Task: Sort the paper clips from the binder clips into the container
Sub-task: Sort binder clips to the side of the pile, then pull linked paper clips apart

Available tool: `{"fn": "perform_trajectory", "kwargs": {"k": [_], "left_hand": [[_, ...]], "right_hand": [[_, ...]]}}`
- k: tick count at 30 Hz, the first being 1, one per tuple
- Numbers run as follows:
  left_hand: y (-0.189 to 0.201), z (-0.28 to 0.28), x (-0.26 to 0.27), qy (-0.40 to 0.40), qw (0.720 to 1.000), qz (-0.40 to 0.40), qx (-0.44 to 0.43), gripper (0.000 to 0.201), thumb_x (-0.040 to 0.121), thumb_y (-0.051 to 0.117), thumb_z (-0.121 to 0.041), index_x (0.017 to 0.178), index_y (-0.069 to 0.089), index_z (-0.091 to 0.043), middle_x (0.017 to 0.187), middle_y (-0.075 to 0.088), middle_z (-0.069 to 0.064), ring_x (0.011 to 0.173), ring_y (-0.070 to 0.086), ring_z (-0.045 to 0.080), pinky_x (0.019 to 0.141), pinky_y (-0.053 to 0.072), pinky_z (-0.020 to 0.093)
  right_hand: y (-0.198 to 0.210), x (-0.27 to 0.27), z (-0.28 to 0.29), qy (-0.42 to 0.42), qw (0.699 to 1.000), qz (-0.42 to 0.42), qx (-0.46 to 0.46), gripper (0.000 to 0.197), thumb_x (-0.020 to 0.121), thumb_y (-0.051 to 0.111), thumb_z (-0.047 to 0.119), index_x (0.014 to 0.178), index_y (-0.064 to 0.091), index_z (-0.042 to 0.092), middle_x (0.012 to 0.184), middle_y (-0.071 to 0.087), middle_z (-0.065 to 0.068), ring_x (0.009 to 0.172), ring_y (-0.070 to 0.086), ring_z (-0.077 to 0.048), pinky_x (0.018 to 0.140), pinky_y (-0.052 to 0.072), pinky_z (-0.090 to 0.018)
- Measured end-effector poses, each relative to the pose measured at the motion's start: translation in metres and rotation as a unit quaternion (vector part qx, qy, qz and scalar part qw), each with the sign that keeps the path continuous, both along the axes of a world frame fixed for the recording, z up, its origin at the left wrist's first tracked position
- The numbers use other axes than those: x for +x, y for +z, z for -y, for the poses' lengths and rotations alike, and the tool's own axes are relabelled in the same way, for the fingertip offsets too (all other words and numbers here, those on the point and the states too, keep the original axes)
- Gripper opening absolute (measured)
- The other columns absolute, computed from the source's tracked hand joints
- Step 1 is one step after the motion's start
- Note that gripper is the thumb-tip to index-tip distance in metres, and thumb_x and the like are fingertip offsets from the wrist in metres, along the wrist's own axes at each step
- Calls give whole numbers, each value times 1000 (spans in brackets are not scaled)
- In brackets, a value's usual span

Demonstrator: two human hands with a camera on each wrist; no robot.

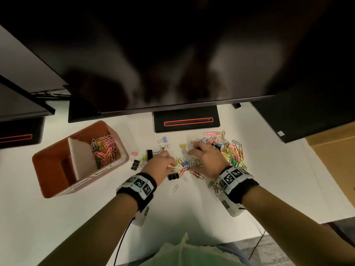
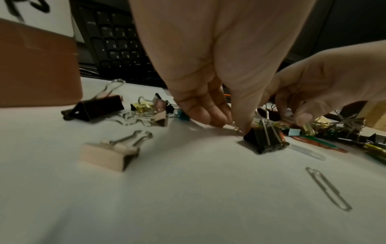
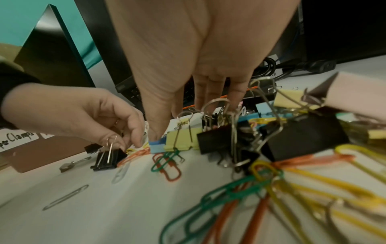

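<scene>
An orange container [image 1: 48, 169] stands at the left, with several coloured paper clips [image 1: 104, 148] in its far compartment. Mixed paper clips and binder clips [image 1: 233, 150] lie scattered on the white desk. My left hand [image 1: 170, 166] reaches down with curled fingers and pinches a small paper clip [image 3: 131, 150] on the desk, right beside a black binder clip [image 2: 265, 140]. My right hand [image 1: 192, 160] hovers over the pile with fairly straight fingers. Its thumb tip touches a small blue binder clip [image 3: 156, 147], and it grips nothing.
A monitor [image 1: 172, 54] overhangs the desk, its stand base [image 1: 186, 121] just behind the clips. A keyboard [image 2: 117, 43] lies behind the container. A pale binder clip [image 2: 108, 153] and a silver paper clip [image 2: 327, 188] lie loose near me.
</scene>
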State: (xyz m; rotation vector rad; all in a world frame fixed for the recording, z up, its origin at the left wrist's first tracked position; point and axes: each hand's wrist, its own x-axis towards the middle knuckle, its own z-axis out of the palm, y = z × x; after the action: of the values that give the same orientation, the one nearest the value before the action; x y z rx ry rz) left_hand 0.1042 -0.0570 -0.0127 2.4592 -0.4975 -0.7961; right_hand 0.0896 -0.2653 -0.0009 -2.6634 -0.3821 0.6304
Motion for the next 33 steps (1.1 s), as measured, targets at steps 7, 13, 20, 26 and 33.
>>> {"fn": "perform_trajectory", "kwargs": {"k": [7,13,20,26,33], "left_hand": [[-2,5,6,-17,1000,9,17,9,87,56,-12,93,63,-13,99,53,1,87,54,16,83,47,28],[-3,-4,7,-16,999,30,19,16,92,48,-14,103,60,-12,103,56,5,93,55,20,85,48,34],[19,-21,-6,56,992,101,-54,7,86,55,-10,88,59,-16,91,50,-4,80,55,12,72,45,23],[31,-10,-44,34,997,12,-72,9,86,60,-21,94,62,-19,87,60,-5,77,57,5,67,43,11],[-4,11,-70,110,994,6,-5,14,85,61,-20,98,60,-15,85,53,-3,80,54,16,77,49,30]], "right_hand": [[6,-22,-2,56,993,-33,95,32,85,62,23,117,55,21,107,60,0,90,59,-17,79,53,-36],[-5,-34,0,62,994,-82,47,44,86,61,23,128,47,21,129,52,-2,107,56,-22,90,50,-35],[5,-26,23,16,999,-32,28,45,84,64,27,126,50,22,135,48,-2,121,50,-23,99,45,-37],[1,-38,8,13,997,-22,-79,52,86,58,41,130,46,16,136,46,-4,123,47,-24,103,37,-43],[-12,-29,-3,-73,996,-8,41,13,84,63,14,96,65,8,101,63,-10,90,60,-27,78,47,-29]]}}
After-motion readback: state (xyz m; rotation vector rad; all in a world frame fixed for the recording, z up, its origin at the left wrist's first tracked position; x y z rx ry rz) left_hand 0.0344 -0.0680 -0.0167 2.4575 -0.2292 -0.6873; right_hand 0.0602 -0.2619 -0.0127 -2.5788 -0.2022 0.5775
